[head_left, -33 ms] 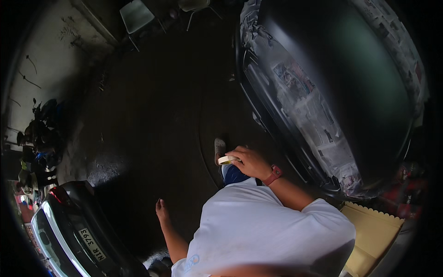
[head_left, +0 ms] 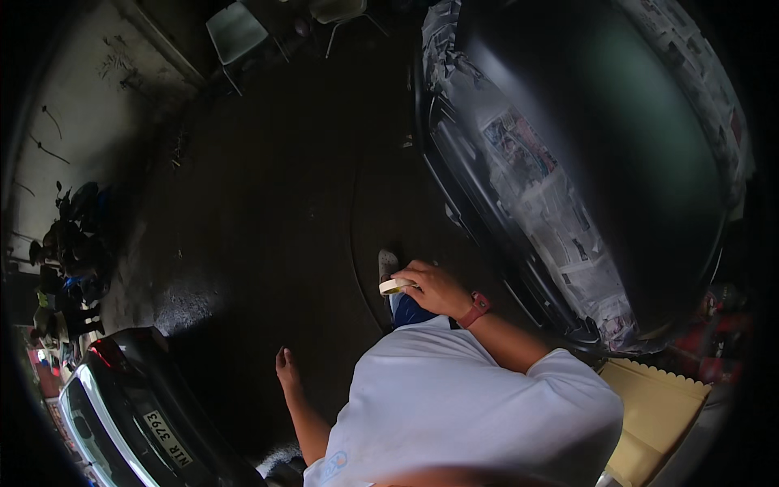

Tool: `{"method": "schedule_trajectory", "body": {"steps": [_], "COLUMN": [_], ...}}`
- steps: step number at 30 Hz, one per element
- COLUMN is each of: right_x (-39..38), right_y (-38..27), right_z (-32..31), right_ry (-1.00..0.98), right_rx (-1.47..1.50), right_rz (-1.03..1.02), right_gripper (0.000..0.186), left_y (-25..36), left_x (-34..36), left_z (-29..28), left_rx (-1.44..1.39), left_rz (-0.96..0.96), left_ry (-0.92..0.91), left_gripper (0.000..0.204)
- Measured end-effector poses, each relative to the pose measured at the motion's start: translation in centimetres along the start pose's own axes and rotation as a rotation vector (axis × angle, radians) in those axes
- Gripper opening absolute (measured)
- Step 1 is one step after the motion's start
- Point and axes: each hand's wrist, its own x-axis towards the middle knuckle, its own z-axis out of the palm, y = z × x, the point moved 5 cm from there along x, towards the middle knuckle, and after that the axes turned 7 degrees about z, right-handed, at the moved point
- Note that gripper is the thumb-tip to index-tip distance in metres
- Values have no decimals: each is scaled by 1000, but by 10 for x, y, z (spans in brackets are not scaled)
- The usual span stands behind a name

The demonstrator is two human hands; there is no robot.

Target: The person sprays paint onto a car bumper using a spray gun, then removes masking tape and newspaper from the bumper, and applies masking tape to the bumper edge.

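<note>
A cream-coloured roll of masking tape (head_left: 393, 286) is gripped in my right hand (head_left: 434, 289), held in front of my body above my leg. The fingers curl round one side of the ring, and a red watch sits on that wrist. My left hand (head_left: 286, 368) hangs low at my left side with nothing in it. Its fingers look loosely extended, though they are small and dim here. To the right stands a dark car body (head_left: 584, 122). Newspaper masking (head_left: 560, 203) covers its window area, apart from my hands.
A dark car (head_left: 174, 406) with a lit red tail lamp stands at lower left. Motorcycles (head_left: 73, 243) line the left wall. A pale chair (head_left: 235, 32) is at the far end. A thin hose or cable (head_left: 354, 243) crosses the floor. Yellowish board (head_left: 649, 414) lies at lower right.
My right hand and the tape roll have shifted very slightly down and left, and the roll's tilt differs a little. The whole view has moved slightly.
</note>
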Motion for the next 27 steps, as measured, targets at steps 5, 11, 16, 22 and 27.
{"method": "schedule_trajectory", "body": {"steps": [5,11,16,22,27], "right_x": [180,372,531,622,625], "right_y": [-60,-132,-77,173,294], "right_z": [-31,-81,-74,-25,-13], "right_ry": [-98,-106,-65,243,27], "right_rx": [83,221,390,40,266], "right_rz": [-110,-270,-160,485,972], "right_gripper": [27,31,40,58,56], "left_y": [239,450,524,622,736], "left_x": [86,188,339,552,682], "left_z": [107,144,157,179,167], "left_rx": [-262,-774,-693,47,223], "left_rz": [144,274,410,422,522], "left_ry": [-404,-606,-668,-640,-552], "left_gripper": [65,59,25,53,65]}}
